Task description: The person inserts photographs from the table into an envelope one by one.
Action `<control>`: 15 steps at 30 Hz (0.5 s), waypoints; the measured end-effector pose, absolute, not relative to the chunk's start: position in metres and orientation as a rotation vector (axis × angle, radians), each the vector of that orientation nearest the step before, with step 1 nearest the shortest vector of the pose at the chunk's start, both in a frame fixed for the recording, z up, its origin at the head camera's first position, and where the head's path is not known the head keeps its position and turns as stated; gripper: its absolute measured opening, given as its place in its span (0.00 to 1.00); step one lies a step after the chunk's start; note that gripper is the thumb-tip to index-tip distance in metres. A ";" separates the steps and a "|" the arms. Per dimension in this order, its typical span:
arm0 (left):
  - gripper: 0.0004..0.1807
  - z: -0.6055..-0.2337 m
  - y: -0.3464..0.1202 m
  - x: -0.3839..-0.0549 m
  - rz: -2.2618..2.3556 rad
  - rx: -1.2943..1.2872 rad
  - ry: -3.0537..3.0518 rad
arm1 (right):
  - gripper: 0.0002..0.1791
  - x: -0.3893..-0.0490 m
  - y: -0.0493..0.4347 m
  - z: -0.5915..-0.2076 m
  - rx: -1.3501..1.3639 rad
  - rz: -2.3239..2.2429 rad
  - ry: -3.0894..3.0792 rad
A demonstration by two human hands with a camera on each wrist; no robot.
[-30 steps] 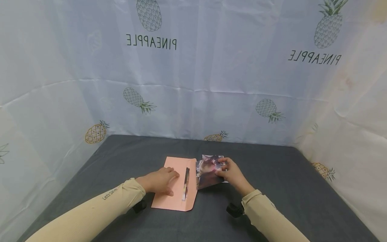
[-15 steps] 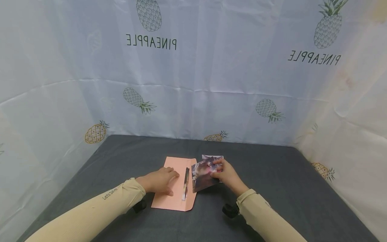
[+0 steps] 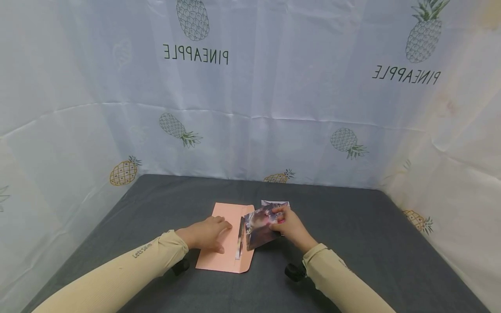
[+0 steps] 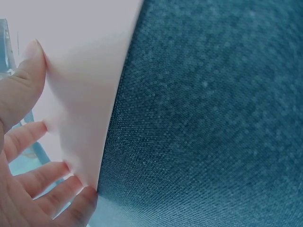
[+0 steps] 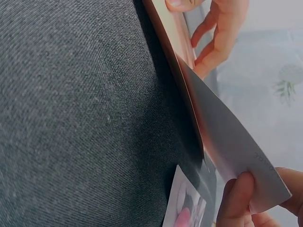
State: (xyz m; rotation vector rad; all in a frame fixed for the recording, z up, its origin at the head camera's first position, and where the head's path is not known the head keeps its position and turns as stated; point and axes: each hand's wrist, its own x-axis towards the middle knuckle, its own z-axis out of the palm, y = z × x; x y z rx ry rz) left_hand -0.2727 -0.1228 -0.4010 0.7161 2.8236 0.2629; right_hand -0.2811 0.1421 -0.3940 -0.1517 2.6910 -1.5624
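A pink envelope (image 3: 209, 260) lies on the dark cloth, its flap end to the right. A narrow strip of picture (image 3: 239, 242) shows at its opening. My left hand (image 3: 207, 234) rests on the envelope with spread fingers; in the left wrist view the fingertips (image 4: 80, 205) touch the paper. My right hand (image 3: 291, 228) pinches a photo print (image 3: 256, 232) by its right side. The print is tilted, its left edge over the flap near the opening. In the right wrist view its pale back (image 5: 222, 127) slopes up from the envelope to thumb and fingers.
Another photo print (image 3: 270, 202) lies on the cloth behind the held one, mostly covered in the head view; the right wrist view shows its corner (image 5: 182, 201). Dark cloth (image 3: 340, 243) covers the table. White pineapple-print curtains (image 3: 250, 87) surround it on the back and sides.
My right hand has moved left with the photo print, bringing its left edge from the flap's outer edge to near the opening. The left hand and envelope stay in place.
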 end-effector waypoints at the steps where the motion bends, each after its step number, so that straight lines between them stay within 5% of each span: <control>1: 0.35 -0.401 -0.123 -0.273 0.263 0.716 2.823 | 0.25 -0.281 0.142 -0.395 -0.149 -1.560 2.692; 15: 0.35 -0.399 -0.123 -0.273 0.254 0.725 2.823 | 0.24 -0.283 0.140 -0.402 -0.159 -1.483 2.734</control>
